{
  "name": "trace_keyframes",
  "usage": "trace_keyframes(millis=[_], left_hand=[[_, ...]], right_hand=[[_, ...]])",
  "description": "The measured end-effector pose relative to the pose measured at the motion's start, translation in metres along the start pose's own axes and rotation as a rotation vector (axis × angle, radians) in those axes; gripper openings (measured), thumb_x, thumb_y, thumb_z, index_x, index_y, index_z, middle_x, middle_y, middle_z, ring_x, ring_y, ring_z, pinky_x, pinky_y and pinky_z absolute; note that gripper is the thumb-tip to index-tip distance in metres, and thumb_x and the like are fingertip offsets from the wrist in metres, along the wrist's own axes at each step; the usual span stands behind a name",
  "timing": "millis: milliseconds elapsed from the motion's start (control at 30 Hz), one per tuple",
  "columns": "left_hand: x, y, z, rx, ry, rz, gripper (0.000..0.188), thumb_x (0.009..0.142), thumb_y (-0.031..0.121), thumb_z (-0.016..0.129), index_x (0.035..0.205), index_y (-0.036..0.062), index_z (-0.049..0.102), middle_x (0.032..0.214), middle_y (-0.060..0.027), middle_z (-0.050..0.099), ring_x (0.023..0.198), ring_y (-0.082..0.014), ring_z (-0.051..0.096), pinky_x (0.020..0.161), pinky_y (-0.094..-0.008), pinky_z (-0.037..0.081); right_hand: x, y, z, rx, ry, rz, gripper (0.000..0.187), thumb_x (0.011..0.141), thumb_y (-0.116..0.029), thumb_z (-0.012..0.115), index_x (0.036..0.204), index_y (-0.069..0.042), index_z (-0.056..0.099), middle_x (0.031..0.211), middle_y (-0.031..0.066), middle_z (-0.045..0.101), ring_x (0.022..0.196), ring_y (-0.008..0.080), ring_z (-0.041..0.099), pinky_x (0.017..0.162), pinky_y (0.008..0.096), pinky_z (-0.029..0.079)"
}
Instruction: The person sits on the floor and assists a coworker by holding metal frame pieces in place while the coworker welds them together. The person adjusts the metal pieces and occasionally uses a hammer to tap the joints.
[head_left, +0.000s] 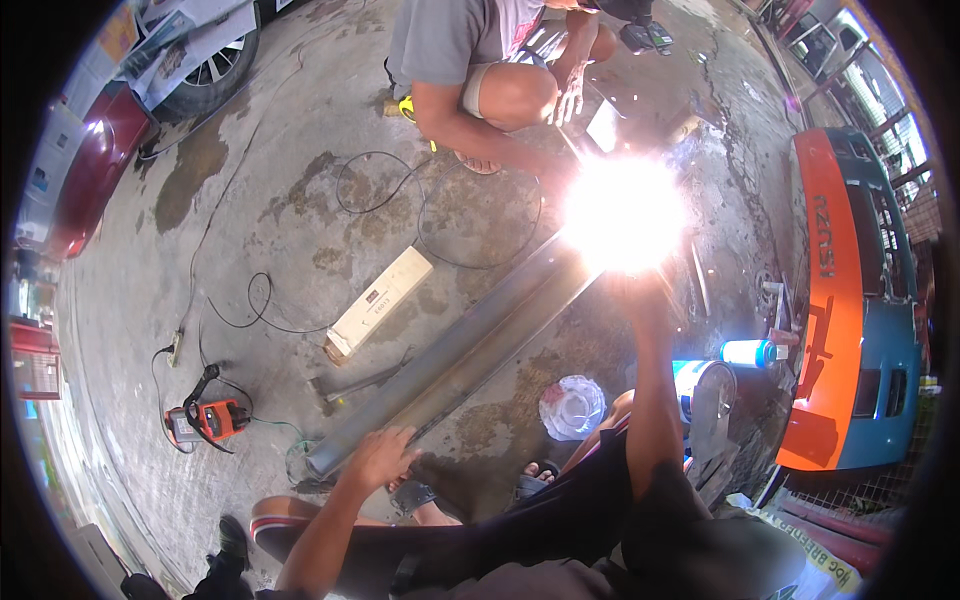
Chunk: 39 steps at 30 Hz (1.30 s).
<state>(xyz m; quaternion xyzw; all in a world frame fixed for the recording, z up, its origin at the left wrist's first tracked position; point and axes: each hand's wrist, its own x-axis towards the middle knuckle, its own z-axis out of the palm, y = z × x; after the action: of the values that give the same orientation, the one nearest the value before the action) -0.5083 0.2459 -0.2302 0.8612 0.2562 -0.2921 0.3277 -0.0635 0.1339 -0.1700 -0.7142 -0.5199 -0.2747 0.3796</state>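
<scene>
A long grey steel channel [470, 345] lies slantwise on the concrete in front of me. My left hand [382, 458] rests on its near end, fingers stretched out across the metal. At the far end burns a blinding welding arc [625, 215], throwing sparks. My right hand [645, 290] reaches to the lower edge of this glare, which hides its fingers and anything in them. Opposite me a crouching person [450, 60] stretches one arm into the glow; that person's other hand [570, 92] hangs beside the knee.
Left of the channel lie a long cardboard box [380, 300], a hammer [355, 385] and an orange welding machine [208, 420] with loose cables. A clear plastic bowl [572, 407], a can [700, 385] and a blue-white bottle [752, 353] stand right. An orange-teal vehicle panel [830, 310] stands beyond.
</scene>
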Motion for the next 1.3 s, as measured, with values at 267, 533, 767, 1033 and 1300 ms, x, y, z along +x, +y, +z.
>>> trace_keyframes(millis=[267,533,767,1033,1300], left_hand=[[-0.041,-0.02,0.045,-0.181,0.151,-0.036,0.047,0.099,0.039,0.059,0.133,0.0071,0.059,0.113,-0.019,0.068,0.103,-0.0377,0.067,0.089,-0.0499,0.052],[-0.056,-0.006,0.048,-0.241,0.141,-0.095,0.049,0.098,0.041,0.058,0.135,0.0088,0.058,0.116,-0.0192,0.068,0.107,-0.0387,0.065,0.094,-0.05,0.05],[-0.038,-0.027,0.053,-0.093,0.144,-0.083,0.051,0.099,0.044,0.055,0.136,0.0086,0.056,0.115,-0.0193,0.068,0.109,-0.0381,0.065,0.094,-0.0495,0.05],[0.01,-0.043,0.025,0.024,-0.043,-0.029,0.059,0.1,0.052,0.051,0.141,0.0091,0.055,0.128,-0.0215,0.064,0.119,-0.0392,0.06,0.1,-0.0483,0.049],[0.087,-0.023,0.002,0.119,-0.067,0.221,0.056,0.102,0.051,0.049,0.139,0.01,0.055,0.119,-0.0214,0.065,0.114,-0.0402,0.062,0.097,-0.0501,0.05]], right_hand=[[0.016,-0.012,0.022,0.01,-0.086,0.014,0.015,0.096,-0.013,0.064,0.093,-0.001,0.071,0.101,0.0101,0.072,0.101,0.0295,0.069,0.087,0.0405,0.049],[0.016,-0.017,0.046,-0.113,-0.048,0.059,0.021,0.099,-0.016,0.06,0.104,0.001,0.072,0.102,0.0131,0.074,0.099,0.0302,0.071,0.087,0.0417,0.052],[0.022,-0.019,0.05,-0.02,0.053,0.007,0.023,0.099,-0.017,0.059,0.106,0.001,0.071,0.089,0.0173,0.072,0.077,0.0317,0.07,0.066,0.041,0.052],[0.004,-0.005,0.031,-0.13,-0.068,0.218,0.02,0.098,-0.018,0.062,0.099,-0.003,0.075,0.093,0.0148,0.074,0.084,0.0326,0.068,0.079,0.0428,0.052],[0.01,-0.034,-0.005,-0.065,-0.116,0.057,0.006,0.086,-0.008,0.07,0.09,-0.004,0.069,0.096,0.0105,0.07,0.087,0.0305,0.066,0.079,0.0433,0.051]])
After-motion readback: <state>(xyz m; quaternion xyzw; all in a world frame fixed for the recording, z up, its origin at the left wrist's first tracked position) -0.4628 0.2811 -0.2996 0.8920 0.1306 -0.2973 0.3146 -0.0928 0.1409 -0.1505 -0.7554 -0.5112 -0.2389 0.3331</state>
